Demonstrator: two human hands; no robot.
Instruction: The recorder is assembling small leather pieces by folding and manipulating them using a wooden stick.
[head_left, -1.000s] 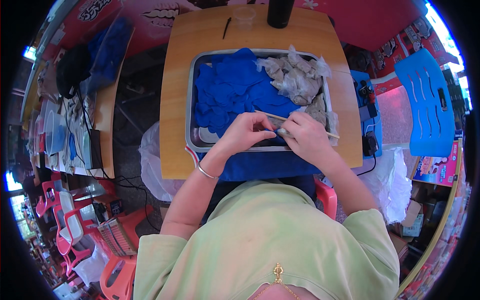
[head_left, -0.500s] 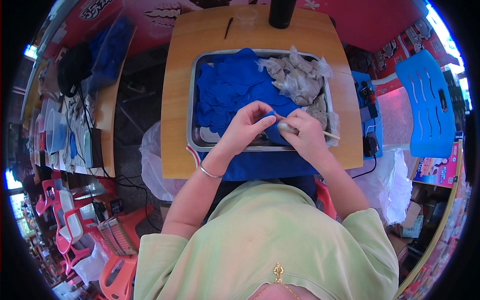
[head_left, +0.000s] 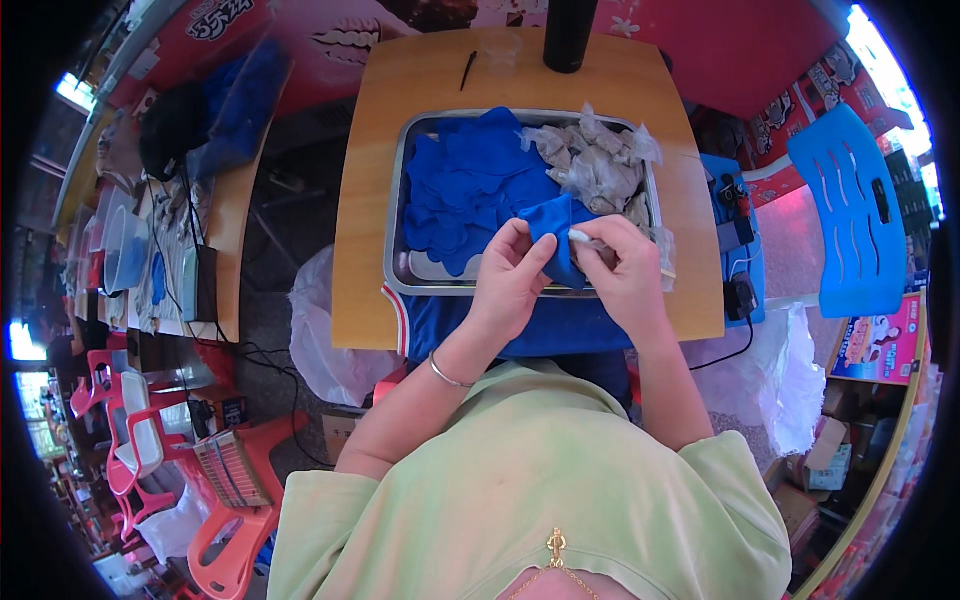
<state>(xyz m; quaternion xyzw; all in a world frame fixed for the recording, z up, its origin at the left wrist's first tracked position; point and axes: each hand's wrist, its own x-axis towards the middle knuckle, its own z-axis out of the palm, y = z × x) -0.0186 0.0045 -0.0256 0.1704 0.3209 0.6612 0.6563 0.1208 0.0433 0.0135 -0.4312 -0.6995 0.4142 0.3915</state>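
Note:
Over the front edge of a metal tray point(head_left: 396, 250), my left hand point(head_left: 508, 275) pinches a blue fabric piece point(head_left: 548, 215), its upper part standing up above the fingers. Close beside it, my right hand point(head_left: 625, 265) is closed on a small white-tipped object point(head_left: 578, 236) that meets the fabric's right side; most of it is hidden by the fingers. Many flat blue fabric pieces with wavy edges point(head_left: 470, 180) fill the tray's left and middle. At its right lie several greyish bundles in clear plastic point(head_left: 600, 165).
The tray stands on a wooden table point(head_left: 375, 130) with a black cylinder point(head_left: 570, 35) and a thin black stick point(head_left: 468, 70) at the far side. To the right is a blue slatted chair point(head_left: 850, 210); a cluttered side table point(head_left: 222, 260) stands left. Blue cloth point(head_left: 470, 325) hangs over my lap.
My hands have turned, and the blue fabric now stands upright between them. The pale stick that poked out beyond my right hand is no longer plainly visible. The view has shifted slightly.

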